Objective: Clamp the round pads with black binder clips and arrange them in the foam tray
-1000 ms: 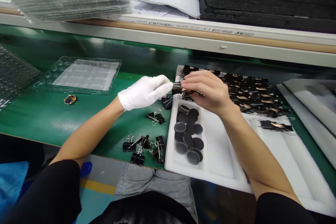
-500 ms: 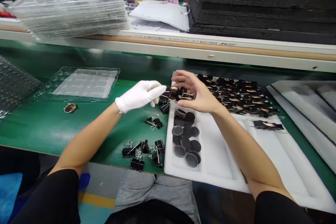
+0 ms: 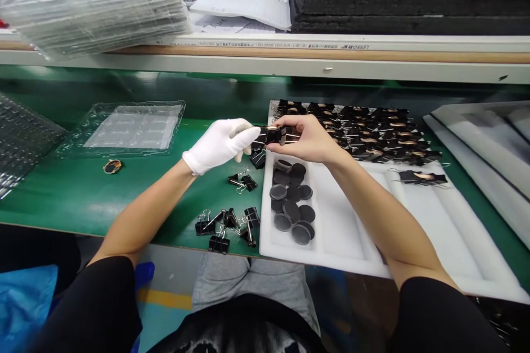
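Observation:
My left hand (image 3: 221,144), in a white glove, pinches a black binder clip at the left side of a small round gold-edged piece (image 3: 271,133). My bare right hand (image 3: 313,139) closes its fingers on another black binder clip (image 3: 285,135) at the piece's right side. Both hands hold it above the left back edge of a white foam tray (image 3: 343,226). Several dark round discs (image 3: 292,210) lie in the tray's left compartment. Loose binder clips (image 3: 218,244) are scattered on the green table left of the tray. Rows of clipped pieces (image 3: 379,132) fill the tray's back part.
One clipped piece (image 3: 422,177) lies apart on the tray's right. A gold-rimmed round piece (image 3: 112,166) and a clear plastic tray (image 3: 134,127) are on the left. White foam sheets (image 3: 488,138) stand at the right. A shelf edge (image 3: 248,64) crosses behind, bearing stacked trays.
My right fingers, spread around the right clip before, have closed in on it. The piece stays between both hands. The camera view has tilted slightly downward.

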`<act>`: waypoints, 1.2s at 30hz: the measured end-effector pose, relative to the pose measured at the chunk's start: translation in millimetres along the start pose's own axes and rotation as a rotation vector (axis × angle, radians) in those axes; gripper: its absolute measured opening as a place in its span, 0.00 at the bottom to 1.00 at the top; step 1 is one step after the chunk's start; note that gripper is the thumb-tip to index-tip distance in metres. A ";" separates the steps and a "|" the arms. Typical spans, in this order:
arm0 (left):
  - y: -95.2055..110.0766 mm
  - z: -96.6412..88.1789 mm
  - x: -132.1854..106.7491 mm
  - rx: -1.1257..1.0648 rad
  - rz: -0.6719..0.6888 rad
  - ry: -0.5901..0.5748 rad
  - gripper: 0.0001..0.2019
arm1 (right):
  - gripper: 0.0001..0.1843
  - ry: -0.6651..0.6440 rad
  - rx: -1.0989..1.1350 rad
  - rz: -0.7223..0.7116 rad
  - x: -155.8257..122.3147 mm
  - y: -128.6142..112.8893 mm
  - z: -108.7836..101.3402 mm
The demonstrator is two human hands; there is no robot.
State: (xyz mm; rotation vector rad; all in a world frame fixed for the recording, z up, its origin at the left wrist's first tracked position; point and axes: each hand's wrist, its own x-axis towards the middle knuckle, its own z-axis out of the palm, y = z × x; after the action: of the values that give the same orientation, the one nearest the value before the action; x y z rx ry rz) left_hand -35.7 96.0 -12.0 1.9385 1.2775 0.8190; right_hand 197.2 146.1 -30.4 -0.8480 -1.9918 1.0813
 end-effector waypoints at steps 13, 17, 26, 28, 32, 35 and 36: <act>2.3 -2.8 3.2 0.059 0.040 -0.026 0.20 | 0.32 -0.195 -0.122 -0.085 -1.4 -14.4 -23.6; 1.8 8.0 1.2 0.074 0.066 -0.128 0.21 | 0.22 -0.236 -0.212 -0.074 -17.8 -22.3 -33.5; 2.0 11.8 -2.7 0.210 0.095 -0.352 0.26 | 0.13 -0.128 -0.615 0.130 -120.7 -32.2 -113.5; 0.8 8.9 -0.1 0.258 0.080 -0.391 0.25 | 0.16 -0.031 -0.730 0.173 -151.3 -25.4 -152.9; -5.8 8.9 5.1 0.287 0.117 -0.436 0.23 | 0.18 0.118 -0.918 0.290 -210.7 10.6 -211.9; -10.8 11.2 7.5 0.312 0.162 -0.424 0.22 | 0.18 0.207 -0.969 0.443 -244.6 46.0 -223.1; -11.9 11.7 7.9 0.317 0.168 -0.422 0.22 | 0.17 0.246 -0.985 0.501 -252.1 56.6 -221.3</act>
State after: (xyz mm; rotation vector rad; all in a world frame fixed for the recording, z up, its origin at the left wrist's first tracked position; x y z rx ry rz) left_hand -30.0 104.8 -27.2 2.3386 1.0417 0.2632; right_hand 525.2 60.2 -59.2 -1.9491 -2.1032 0.1131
